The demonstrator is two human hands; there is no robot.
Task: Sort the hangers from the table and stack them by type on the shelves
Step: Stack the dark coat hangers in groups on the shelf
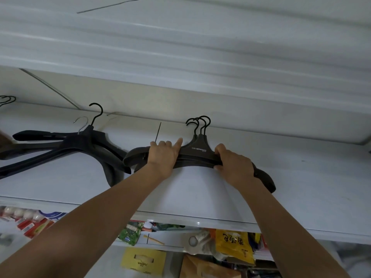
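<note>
Hanger stack: a stack of dark, broad-shouldered hangers (197, 154) lies flat on the white shelf (301, 187), roughly mid-shelf, with its necks turned to the back wall.
Left hand: the left hand (163, 155) sits on the stack's left arm, fingers curled over the far edge and gripping it. The forefinger lies straighter, pointing along the top towards the neck.
Right hand: the right hand (233, 163) clasps the right arm, fingers bent over the far edge and thumb pressed to the near edge. The arm's tip sticks out past the wrist.
Between the hands: the neck is bare, with small white lettering (198, 148) across it.
Hooks: three thin black hooks (200, 123), nested one behind another, lie close to the back of the shelf.
Material: it looks like matt plastic, thick and smoothly curved, the shoulders flaring wide and drooping at the ends.
Loose pile: just left of the stack is a loose pile of black hangers (80, 143), splayed at different angles. One end comes right up beside the stack's left tip; whether they touch I can't tell.
Silver hook: one pale metal hook (81, 123) stands beside a black one in that pile.
Shelf surface: a smooth, glossy white board, with another white board overhead.
Below: a crowded lower shelf holds a yellow packet (233, 245), a yellow box (143, 261) and a green packet (131, 231).
</note>
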